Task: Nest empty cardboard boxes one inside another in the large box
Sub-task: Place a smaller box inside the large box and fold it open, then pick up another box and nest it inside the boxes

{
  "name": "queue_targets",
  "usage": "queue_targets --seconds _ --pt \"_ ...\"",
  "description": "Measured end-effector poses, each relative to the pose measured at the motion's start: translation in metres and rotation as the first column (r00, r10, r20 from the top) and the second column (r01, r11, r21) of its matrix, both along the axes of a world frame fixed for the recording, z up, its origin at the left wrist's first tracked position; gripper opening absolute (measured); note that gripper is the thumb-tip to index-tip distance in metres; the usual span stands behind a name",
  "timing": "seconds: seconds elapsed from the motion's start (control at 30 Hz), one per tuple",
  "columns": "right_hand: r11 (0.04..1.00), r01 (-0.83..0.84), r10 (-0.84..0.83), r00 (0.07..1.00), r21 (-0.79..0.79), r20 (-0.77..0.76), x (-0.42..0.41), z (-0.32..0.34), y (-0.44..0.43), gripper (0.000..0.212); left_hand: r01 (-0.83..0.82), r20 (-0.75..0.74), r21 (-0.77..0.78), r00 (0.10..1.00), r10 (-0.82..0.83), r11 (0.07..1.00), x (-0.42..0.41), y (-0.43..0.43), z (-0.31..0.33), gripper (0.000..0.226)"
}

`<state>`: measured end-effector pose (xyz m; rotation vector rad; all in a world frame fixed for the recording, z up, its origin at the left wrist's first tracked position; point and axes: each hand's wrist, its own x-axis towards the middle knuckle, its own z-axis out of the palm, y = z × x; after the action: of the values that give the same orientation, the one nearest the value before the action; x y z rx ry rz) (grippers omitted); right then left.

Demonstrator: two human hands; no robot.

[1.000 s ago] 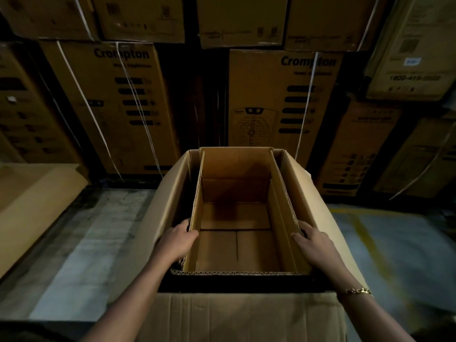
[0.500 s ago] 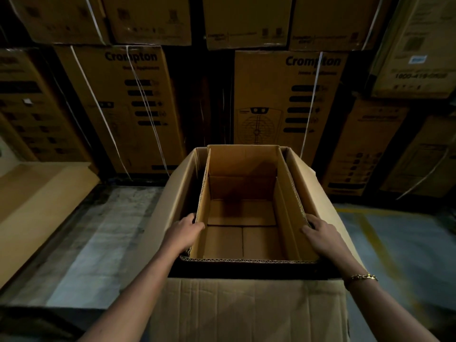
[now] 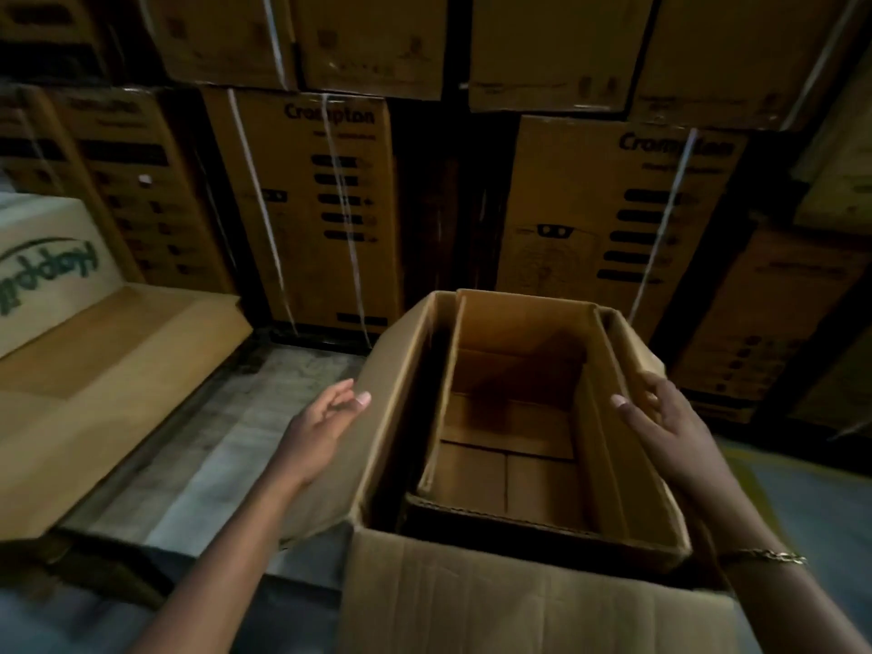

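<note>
On the concrete floor (image 3: 203,446), in front of a wall of stacked cartons (image 3: 311,205), the large box (image 3: 519,611) stands open with its flaps turned outward. A smaller box (image 3: 507,474) sits inside it, also open at the top and with nothing in it. Its walls stand upright, and the two bottom flaps meet in a straight seam. A dark gap runs between the two boxes along the left and the near side. On the right the inner wall lies close against the outer one.

The left hand (image 3: 325,427) is beside the outer face of the left flap, fingers loose and slightly bent, grasping nothing. The right hand (image 3: 670,431) is over the right flap with fingers spread, also grasping nothing. A bracelet (image 3: 764,555) circles that wrist. Whether either hand actually touches its flap cannot be told.

The smaller box hides the floor of the large one, and the picture's lower edge cuts off the near flap. The light is dim and the picture smeared, so the print on the cartons is barely legible. At the left lie a flattened sheet of cardboard (image 3: 94,394) and a pale box with green lettering (image 3: 42,266), partly out of view.
</note>
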<state>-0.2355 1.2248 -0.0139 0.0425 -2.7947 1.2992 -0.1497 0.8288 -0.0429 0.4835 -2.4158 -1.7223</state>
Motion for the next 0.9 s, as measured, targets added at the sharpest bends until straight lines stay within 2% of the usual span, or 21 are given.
queue_targets --seconds 0.1,0.2,0.27,0.33,0.43,0.5,0.67,0.73,0.83,0.9 --pt "0.990 -0.102 0.099 0.994 -0.099 -0.037 -0.007 0.012 -0.056 0.067 -0.107 -0.076 0.049 0.991 0.110 0.993 0.023 -0.045 0.012 0.089" --pt "0.963 -0.215 0.213 0.977 -0.161 -0.028 -0.012 0.020 -0.126 0.070 -0.204 -0.114 0.078 0.971 0.212 0.976 0.053 -0.101 0.021 0.106" --pt "0.923 -0.307 0.314 0.949 -0.234 -0.004 -0.008 0.027 -0.178 0.077 -0.259 -0.124 0.101 0.955 0.270 0.961 0.077 -0.147 0.023 0.105" --pt "0.881 -0.375 0.388 0.922 -0.288 -0.014 -0.001 0.029 -0.232 0.088 -0.320 -0.143 0.134 0.930 0.338 0.938 0.104 -0.195 0.024 0.094" --pt "0.850 -0.424 0.435 0.900 -0.314 -0.038 0.013 0.023 -0.315 0.070 -0.416 -0.168 0.183 0.879 0.445 0.891 0.141 -0.262 0.024 0.082" --pt "0.826 -0.440 0.455 0.889 -0.352 -0.042 0.023 0.017 -0.373 0.064 -0.461 -0.161 0.224 0.852 0.499 0.859 0.163 -0.310 0.024 0.059" --pt "0.741 -0.509 0.557 0.830 -0.438 -0.022 0.052 0.010 -0.495 0.070 -0.549 -0.164 0.244 0.789 0.592 0.799 0.214 -0.408 0.028 0.033" --pt "0.732 -0.530 0.586 0.810 -0.429 -0.001 0.059 0.007 -0.536 0.075 -0.566 -0.166 0.240 0.777 0.608 0.789 0.232 -0.437 0.030 0.048" --pt "0.702 -0.561 0.633 0.774 -0.438 0.024 0.065 0.002 -0.599 0.065 -0.592 -0.169 0.224 0.759 0.629 0.775 0.259 -0.477 0.032 0.084" --pt "0.683 -0.584 0.665 0.746 -0.439 0.042 0.065 -0.002 -0.633 0.063 -0.615 -0.166 0.216 0.742 0.649 0.758 0.269 -0.501 0.031 0.094"
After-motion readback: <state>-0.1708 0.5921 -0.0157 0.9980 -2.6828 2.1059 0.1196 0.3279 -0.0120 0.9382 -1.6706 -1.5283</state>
